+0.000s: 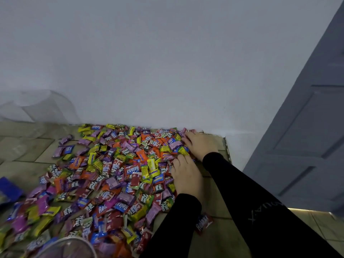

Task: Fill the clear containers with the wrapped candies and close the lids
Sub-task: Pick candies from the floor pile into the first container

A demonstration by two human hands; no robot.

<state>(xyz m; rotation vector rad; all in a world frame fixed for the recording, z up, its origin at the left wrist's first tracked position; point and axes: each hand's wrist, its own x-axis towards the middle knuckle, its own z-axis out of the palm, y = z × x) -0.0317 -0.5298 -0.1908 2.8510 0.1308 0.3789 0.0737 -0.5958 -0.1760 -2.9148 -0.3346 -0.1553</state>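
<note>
The wrapped candies (pixel 104 175) sprawl over the tiled floor; a sweep could shoot strays past the clear container (pixel 68 247) at the bottom edge. Left hand (pixel 188 178) and right hand (pixel 200 144) press flat, fingers extended, on the pile's far edge. Wrappers read Relaxa, Fruit Plus, mentos.

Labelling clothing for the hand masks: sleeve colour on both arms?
Black, on both the left sleeve and right sleeve; the head view, the only one, shows it plainly.
</note>
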